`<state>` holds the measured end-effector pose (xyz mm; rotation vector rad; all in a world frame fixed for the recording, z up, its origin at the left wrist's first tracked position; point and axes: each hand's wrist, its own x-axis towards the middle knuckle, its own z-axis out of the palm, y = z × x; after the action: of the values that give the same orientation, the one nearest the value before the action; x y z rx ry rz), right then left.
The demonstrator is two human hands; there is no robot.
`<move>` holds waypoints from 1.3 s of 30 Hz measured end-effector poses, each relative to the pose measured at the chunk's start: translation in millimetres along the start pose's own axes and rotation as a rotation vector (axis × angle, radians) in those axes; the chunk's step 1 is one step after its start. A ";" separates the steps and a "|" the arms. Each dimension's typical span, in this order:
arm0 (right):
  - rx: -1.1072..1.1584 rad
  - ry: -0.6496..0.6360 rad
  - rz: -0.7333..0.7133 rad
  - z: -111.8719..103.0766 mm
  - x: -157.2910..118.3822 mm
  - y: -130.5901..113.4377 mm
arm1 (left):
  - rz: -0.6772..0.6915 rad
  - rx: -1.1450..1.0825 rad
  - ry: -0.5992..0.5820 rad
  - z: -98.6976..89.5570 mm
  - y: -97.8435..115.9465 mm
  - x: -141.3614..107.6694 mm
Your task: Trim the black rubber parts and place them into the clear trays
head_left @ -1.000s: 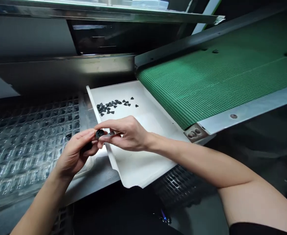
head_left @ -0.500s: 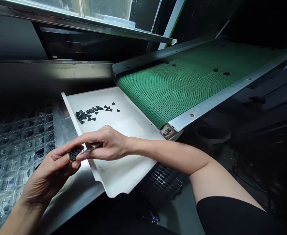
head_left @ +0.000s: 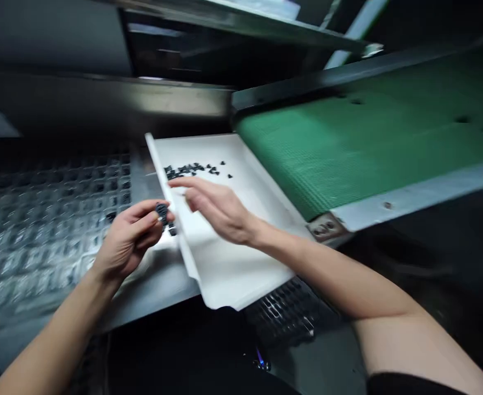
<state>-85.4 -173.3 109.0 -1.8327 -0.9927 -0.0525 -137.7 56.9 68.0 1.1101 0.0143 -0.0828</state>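
Observation:
My left hand (head_left: 132,236) is closed, pinching a small round black part (head_left: 162,211) between thumb and fingers, just left of the white tray's rim. Over the white tray (head_left: 225,274), my right hand (head_left: 225,211) points left with its index finger stretched to the rim. The thumb and other fingers are curled. A slim pale end shows by them, seemingly the pointed metal tool (head_left: 180,191), though blur hides most of it. Small dark triangular pieces (head_left: 190,169) lie scattered in the tray's far part. Other dark parts (head_left: 171,229) sit beside the left fingertips.
A green mesh conveyor belt (head_left: 307,148) with several dark parts meets the tray on the right. Clear compartmented trays (head_left: 52,219) cover the metal table (head_left: 155,280) at left. More clear trays (head_left: 286,307) are below. A metal rail (head_left: 245,27) crosses overhead.
My hands have parted. The right has drawn off the black part to the tray's rim, its index finger stretched out; the left keeps the part. The view has swung left.

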 end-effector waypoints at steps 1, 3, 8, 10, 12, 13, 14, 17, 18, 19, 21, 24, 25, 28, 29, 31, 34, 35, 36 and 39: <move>-0.058 0.037 -0.010 -1.9 -0.9 -1.5 | 0.015 -0.025 -0.008 1.3 -0.9 0.7; -0.216 0.081 -0.049 -4.6 -1.5 -0.7 | 0.033 -0.070 -0.026 1.3 -2.6 3.6; -0.392 0.046 -0.178 -3.2 -1.9 5.0 | 0.061 -0.102 -0.037 -3.1 -5.5 6.5; -0.417 0.027 -0.193 -1.8 -3.0 4.2 | 0.064 -0.103 -0.050 -2.1 -6.0 4.9; -0.439 0.022 -0.214 -0.6 -3.9 2.9 | 0.058 -0.096 -0.058 -0.3 -6.6 3.6; -0.448 0.023 -0.229 0.0 -4.2 2.3 | 0.054 -0.090 -0.055 0.6 -6.9 3.4; -0.455 0.027 -0.245 0.6 -4.5 2.0 | 0.050 -0.082 -0.049 1.2 -7.3 3.4; -0.463 0.025 -0.271 2.4 -5.3 1.6 | 0.041 -0.067 -0.031 2.0 -9.1 4.1; -0.462 0.019 -0.275 2.9 -5.6 1.7 | 0.039 -0.065 -0.027 1.9 -9.8 4.4; -0.460 0.011 -0.278 3.3 -5.8 1.7 | 0.037 -0.065 -0.024 1.7 -10.5 4.6; -0.452 -0.003 -0.285 3.8 -6.1 1.8 | 0.036 -0.069 -0.020 1.3 -11.5 4.6; -0.448 -0.009 -0.292 3.8 -6.4 1.6 | 0.034 -0.087 -0.026 1.2 -12.0 3.9; -0.450 -0.008 -0.292 3.7 -6.4 1.6 | 0.032 -0.093 -0.029 1.3 -11.9 3.6; -0.460 -0.002 -0.300 3.4 -6.3 1.5 | 0.021 -0.098 -0.021 1.7 -11.4 3.1; -0.462 -0.002 -0.306 3.4 -6.3 1.5 | 0.016 -0.096 -0.017 1.7 -11.3 3.0; -0.461 -0.003 -0.314 3.3 -6.0 1.5 | 0.008 -0.097 -0.017 1.5 -11.3 3.1; -0.451 -0.012 -0.316 3.1 -5.4 1.6 | 0.007 -0.103 -0.041 0.7 -11.5 3.2; -0.451 -0.015 -0.318 2.8 -5.1 1.7 | 0.009 -0.102 -0.049 0.4 -11.6 3.1; -0.451 -0.015 -0.321 2.4 -4.9 2.0 | 0.010 -0.099 -0.056 0.1 -11.8 3.0; -0.437 -0.010 -0.328 1.1 -4.5 3.2 | 0.012 -0.078 -0.066 -0.6 -12.6 2.9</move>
<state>-86.7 -175.7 104.0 -2.0366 -1.3608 -0.4941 -135.7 51.7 56.3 1.0290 -0.0477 -0.1069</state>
